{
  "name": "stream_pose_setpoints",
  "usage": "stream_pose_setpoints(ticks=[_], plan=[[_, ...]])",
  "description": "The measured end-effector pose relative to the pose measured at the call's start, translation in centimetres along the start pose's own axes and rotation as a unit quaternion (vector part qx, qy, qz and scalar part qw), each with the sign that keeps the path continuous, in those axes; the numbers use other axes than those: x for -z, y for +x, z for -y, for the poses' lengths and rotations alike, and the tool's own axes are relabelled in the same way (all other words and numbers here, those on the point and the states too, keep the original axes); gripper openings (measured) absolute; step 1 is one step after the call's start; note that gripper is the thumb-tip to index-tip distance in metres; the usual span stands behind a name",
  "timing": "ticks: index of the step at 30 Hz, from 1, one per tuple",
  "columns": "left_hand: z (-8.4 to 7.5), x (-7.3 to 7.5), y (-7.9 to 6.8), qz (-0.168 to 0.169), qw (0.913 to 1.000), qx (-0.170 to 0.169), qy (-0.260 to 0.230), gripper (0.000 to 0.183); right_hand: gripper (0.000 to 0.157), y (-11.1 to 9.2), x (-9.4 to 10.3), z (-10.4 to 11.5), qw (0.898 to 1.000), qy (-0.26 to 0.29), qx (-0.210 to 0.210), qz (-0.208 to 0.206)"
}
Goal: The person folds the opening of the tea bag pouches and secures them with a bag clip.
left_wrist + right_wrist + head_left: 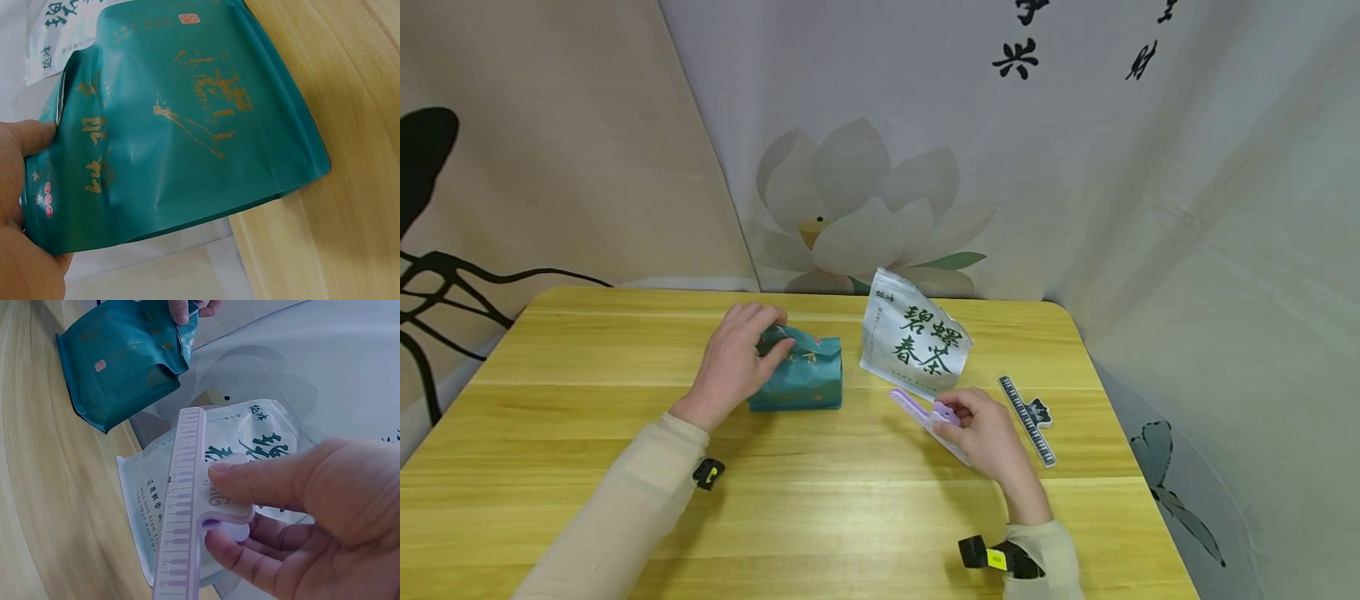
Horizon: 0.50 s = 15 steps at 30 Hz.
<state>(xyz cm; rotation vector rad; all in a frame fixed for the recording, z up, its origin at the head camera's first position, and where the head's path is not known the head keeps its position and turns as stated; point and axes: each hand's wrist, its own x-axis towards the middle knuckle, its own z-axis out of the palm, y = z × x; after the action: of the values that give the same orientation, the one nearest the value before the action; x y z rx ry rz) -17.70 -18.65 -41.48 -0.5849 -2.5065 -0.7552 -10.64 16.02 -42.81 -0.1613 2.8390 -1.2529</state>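
A teal pouch (805,379) with gold lettering stands on the table, its top folded over. My left hand (737,358) pinches that folded top at its left end; the left wrist view shows the thumb on the pouch (175,137) near the fold. In my right hand (988,433) is a lilac bag clip (913,407) with a long bar printed with piano keys. Thumb and fingers pinch the clip's handle (228,494), as the right wrist view shows. The clip is in front of a silvery-white tea pouch (913,337) with green characters.
A black-and-white piano-key clip (1028,421) lies on the table to the right of my right hand. Black cables (452,283) hang at the left edge of the wooden table (820,517). A pale curtain (865,75) with a lotus print stands behind.
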Motion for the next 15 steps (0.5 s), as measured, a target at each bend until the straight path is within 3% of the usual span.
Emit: stream_pose_setpoints(ticks=[15], plan=[[-0.03,-0.03,-0.05,0.001,1.0000,0.000,0.002,0.025,0.028,0.87,-0.64,0.56,1.000,0.021,0.019,0.001]])
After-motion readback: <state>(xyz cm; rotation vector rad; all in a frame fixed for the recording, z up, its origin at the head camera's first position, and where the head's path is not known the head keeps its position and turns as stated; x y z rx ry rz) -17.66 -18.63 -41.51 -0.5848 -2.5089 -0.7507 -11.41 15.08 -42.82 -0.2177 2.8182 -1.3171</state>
